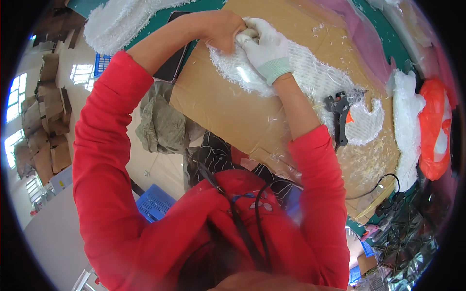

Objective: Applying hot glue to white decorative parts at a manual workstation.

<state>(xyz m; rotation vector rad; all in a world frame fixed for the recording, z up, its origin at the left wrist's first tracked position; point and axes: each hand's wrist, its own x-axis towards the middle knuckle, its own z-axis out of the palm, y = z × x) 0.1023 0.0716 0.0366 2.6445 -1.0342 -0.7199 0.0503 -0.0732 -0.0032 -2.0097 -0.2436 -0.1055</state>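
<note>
A long white piece with shaggy, fringed edges [315, 68] lies across a sheet of brown cardboard [199, 97], its right end curling into a hook. My bare left hand [224, 30] is closed at the piece's far left end. Against it, my right hand [266, 51] in a white knitted glove has its fingers bent round the same end. What exactly the fingertips pinch is hidden between the two hands. A black hand tool with an orange part [341, 119] rests on the white piece, right of my right forearm.
A dark flat device [170, 68] lies at the left edge of the cardboard. White fringed material [114, 26] is at the far left, more [407, 126] at the right beside a red plastic bag [433, 131]. A black cable [376, 186] loops at the near right. Loose white strands litter the cardboard.
</note>
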